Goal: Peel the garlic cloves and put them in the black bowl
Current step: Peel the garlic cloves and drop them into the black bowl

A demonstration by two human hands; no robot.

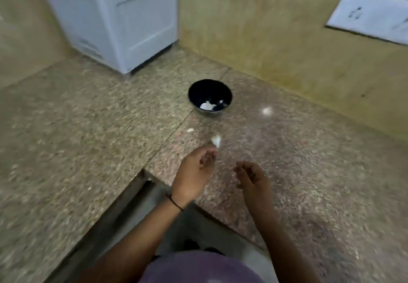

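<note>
Garlic piece at the left fingertips
A white garlic piece shows just beyond the left hand, its grip curled; whether it pinches the piece I cannot tell. The right hand is loosely curled, holding nothing. The black bowl, farther on the table, holds white cloves. Best pinch firmly, strip all skin, then drop it in. No writing is readable

1 round black bowl, 2 small white garlic scraps on speckled stone counter, 2 hands: left hand, right hand.
</note>
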